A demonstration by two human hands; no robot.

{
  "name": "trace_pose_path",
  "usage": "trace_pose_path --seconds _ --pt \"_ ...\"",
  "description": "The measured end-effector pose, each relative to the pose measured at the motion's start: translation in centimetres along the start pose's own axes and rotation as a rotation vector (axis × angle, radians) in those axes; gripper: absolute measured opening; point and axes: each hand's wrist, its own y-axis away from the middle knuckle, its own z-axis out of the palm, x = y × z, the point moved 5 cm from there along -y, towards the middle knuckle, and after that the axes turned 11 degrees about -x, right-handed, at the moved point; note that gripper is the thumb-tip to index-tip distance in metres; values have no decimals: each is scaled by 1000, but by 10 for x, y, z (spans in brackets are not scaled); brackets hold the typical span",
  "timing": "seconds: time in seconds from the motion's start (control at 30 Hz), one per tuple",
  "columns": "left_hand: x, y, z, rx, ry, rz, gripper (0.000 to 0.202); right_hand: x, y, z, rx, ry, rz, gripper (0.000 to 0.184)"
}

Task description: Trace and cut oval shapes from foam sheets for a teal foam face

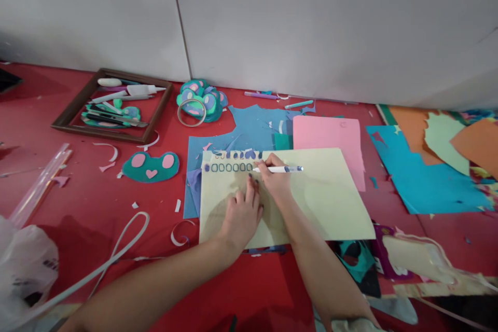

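A pale yellow sheet lies in front of me on the red table. My right hand grips a white marker pen, its tip at the end of a row of small dark drawn ovals. Flat on the sheet, just below that row, rests my left hand with its fingers stretched out. Along the sheet's top edge runs another row of small shapes, some cut away. Under the sheet are blue foam and pink foam pieces.
A brown frame with pens and a glue bottle stands at the left. Near it lie a green cutout, stacked cutouts and a tape ring. Blue and orange sheets spread at right. A white cable curves at lower left.
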Motion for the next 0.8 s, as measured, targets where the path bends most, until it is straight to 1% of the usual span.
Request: trace_pose_path --seconds 0.13,0.4,0.63,0.8 --pt "0 0 0 -5 -20 -6 50 6 0 0 -3 -21 31 29" --pt "-1 1 -1 3 17 -5 49 -4 0 -1 -14 52 -2 31" --pt "-1 1 -2 -8 7 -7 49 2 0 0 -38 -35 13 30" --pt "-1 2 -2 -1 13 -10 49 -2 0 -1 -21 3 18 33"
